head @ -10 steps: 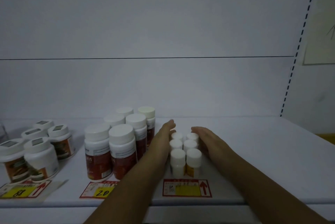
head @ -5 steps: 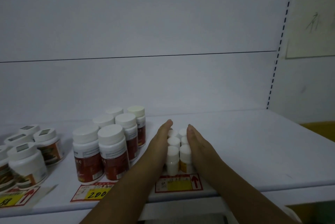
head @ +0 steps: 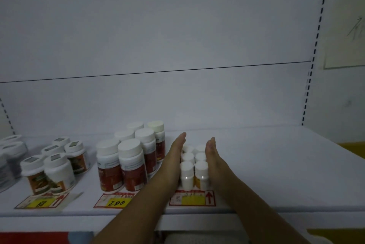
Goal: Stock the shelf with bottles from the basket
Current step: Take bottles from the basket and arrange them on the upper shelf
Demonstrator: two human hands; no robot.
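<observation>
- While both hands are held edge-down on it, the white shelf [head: 276, 164] is seen carrying three groups of containers near its front edge.
- Six tall red-labelled bottles [head: 130, 157] with white caps are stood in two rows just beside the left hand, on its outer side.
- The left hand [head: 173, 157] is held with its fingers straight and together, and its palm is set against the left side of the small white-capped bottles [head: 194, 164].
- The right hand [head: 214, 160] is held likewise, fingers straight and together, with its palm set against the right side of the same group. Nothing is gripped by either hand.
- The small white-capped bottles are stood upright in two columns of three, enclosed between the two palms. The rearmost pair is passed by the fingertips.
- A red-bordered price tag [head: 192, 198] with a red arrow is fixed to the shelf just in front of the small white-capped bottles.
</observation>
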